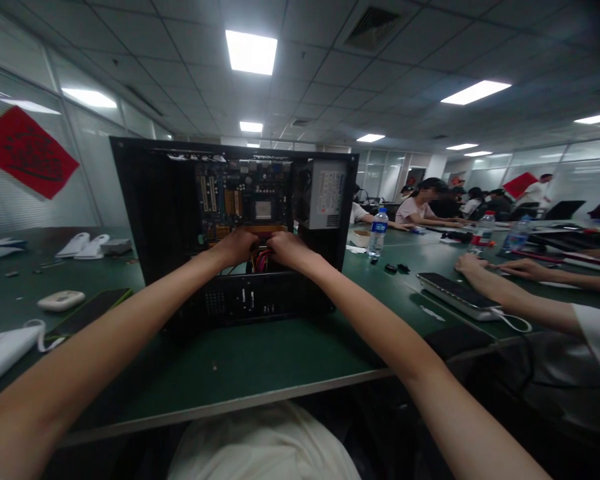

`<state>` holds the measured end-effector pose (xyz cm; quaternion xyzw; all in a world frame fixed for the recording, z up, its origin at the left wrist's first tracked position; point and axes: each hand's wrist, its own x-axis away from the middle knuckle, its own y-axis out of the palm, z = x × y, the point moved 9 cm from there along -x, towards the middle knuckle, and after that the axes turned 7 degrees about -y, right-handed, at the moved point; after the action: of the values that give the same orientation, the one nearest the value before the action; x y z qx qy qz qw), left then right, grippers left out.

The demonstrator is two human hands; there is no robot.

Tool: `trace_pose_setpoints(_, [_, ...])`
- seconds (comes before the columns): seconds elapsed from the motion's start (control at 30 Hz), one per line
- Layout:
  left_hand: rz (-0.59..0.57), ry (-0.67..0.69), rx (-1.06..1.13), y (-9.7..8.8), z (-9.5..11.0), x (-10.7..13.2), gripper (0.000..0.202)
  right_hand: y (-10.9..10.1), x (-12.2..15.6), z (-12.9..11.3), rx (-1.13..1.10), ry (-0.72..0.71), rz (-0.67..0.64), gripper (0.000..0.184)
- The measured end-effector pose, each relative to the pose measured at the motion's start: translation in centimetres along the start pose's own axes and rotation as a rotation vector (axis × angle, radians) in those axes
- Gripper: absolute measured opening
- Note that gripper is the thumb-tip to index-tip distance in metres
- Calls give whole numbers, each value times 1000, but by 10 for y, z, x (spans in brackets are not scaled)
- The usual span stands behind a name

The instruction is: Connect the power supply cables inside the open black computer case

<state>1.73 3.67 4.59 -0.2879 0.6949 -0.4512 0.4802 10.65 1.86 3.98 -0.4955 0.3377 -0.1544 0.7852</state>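
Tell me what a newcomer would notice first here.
An open black computer case stands directly ahead on the green table, insides showing. At its opening, the left hand and right hand are close together by coloured wires. A red diamond-shaped sign stands out at far left.

Matt metal case [290,297], clear plastic bottle [378,235]

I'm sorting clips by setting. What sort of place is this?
Probably a shared office or training workroom: an open computer case stands on a green table, other people sit at tables beyond, and panel lights are set into the tiled ceiling.
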Motion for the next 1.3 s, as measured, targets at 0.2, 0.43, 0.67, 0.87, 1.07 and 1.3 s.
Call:
trace_pose_setpoints(0.2, [5,-7,-20,-1,0,1,20,2,-1,-1,-2,11,-6,27])
trace_pose_setpoints(0.43, [-32,-59,-21,-3,-1,6,23,2,-1,-2,-2,6,13,27])
trace_pose_setpoints(0.67, [-34,-54,-36,0,-3,3,21,3,-1,-2,-11,5,14,26])
trace_pose_setpoints(0.87, [18,26,-40,4,8,-2,23,5,-3,-3,-29,-4,-8,28])
trace_pose_setpoints(1.07, [24,52,-13,2,9,1,23,4,-3,-4,-44,-4,-16,29])
trace_pose_setpoints(1.3, [12,45,-24,0,10,3,24,2,-2,-6,-43,-16,-10,29])
